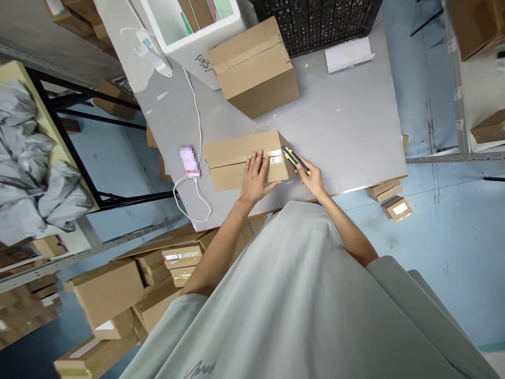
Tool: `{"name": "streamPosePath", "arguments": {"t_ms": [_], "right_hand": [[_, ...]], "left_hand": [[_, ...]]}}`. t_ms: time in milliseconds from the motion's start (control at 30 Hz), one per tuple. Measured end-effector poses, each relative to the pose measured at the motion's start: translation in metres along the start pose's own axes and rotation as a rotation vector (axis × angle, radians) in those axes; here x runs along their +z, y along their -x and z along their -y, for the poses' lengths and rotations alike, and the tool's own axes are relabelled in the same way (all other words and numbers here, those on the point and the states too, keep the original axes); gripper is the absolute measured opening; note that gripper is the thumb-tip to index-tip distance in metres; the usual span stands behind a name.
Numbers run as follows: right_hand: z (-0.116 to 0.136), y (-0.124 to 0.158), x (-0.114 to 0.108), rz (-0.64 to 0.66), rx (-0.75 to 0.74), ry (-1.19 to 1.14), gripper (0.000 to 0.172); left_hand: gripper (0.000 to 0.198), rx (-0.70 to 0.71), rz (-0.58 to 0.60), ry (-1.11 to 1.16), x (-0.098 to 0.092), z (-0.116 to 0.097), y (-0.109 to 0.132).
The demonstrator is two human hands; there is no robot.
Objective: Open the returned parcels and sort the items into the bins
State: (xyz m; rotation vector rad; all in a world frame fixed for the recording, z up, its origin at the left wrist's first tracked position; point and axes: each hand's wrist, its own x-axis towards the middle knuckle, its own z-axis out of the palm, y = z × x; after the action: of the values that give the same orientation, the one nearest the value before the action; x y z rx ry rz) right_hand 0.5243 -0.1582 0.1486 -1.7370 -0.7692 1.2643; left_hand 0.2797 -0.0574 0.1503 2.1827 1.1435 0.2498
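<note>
A counter (351,116) carries, at its near side, a box (232,150), probably light and stiff, best steadied by its long sides. The left hand (254,181) lies spread on top, grasping nothing; at the box's right end, the right hand (312,178) grips a knife (295,159), safest by its handle.

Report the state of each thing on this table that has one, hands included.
Taped box: flaps down
Cutter: front end at the box's end, blade unclear
Left hand: flat on the box
Right hand: gripping the cutter
Larger box: flaps closed
Foam box: open, things inside
White cable: slack
Black crate: fullness unclear
</note>
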Motion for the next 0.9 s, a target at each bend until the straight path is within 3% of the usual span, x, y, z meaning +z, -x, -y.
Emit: {"name": "streamPosePath", "arguments": {"t_ms": [267, 900], "right_hand": [[-0.004, 0.008, -0.001, -0.019, 0.036, -0.004, 0.081], [-0.017, -0.012, 0.007, -0.015, -0.100, -0.036, 0.093]], "left_hand": [[0.117, 0.010, 0.020, -0.056, 0.003, 0.002, 0.002], [0.123, -0.047, 0.109, -0.165, -0.002, -0.006, 0.003]]}}
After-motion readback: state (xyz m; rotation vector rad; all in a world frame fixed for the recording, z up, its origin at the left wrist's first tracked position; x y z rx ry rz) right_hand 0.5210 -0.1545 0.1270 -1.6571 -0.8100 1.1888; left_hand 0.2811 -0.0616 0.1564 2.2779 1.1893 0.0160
